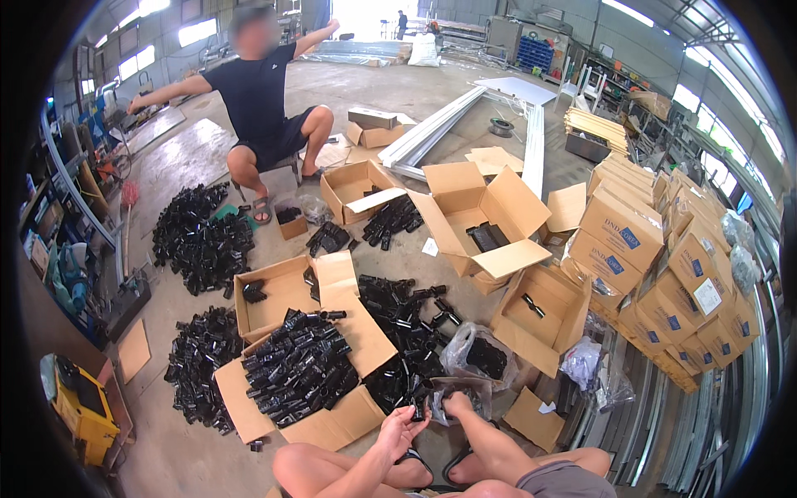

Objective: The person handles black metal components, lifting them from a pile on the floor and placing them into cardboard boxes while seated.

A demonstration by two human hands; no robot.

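Low in the middle, my left hand (400, 432) pinches a small black plastic fitting (418, 408) between thumb and fingers. Close beside it on the right, my right hand (456, 404) is curled at the mouth of a clear plastic bag (477, 390); what its fingers hold is hidden. Just behind stands another clear bag with small black parts (486, 357) inside. Left of my hands, an open cardboard box (328, 429) is heaped with black plastic fittings (299, 365). More loose fittings (398, 319) lie in a pile beyond my left hand.
A person (259, 91) sits low across from me, arms spread wide. Large piles of fittings (203, 241) cover the floor at left. Open cartons (544, 319) stand ahead and right. Stacked sealed cartons (618, 228) and long metal profiles (656, 423) line the right side.
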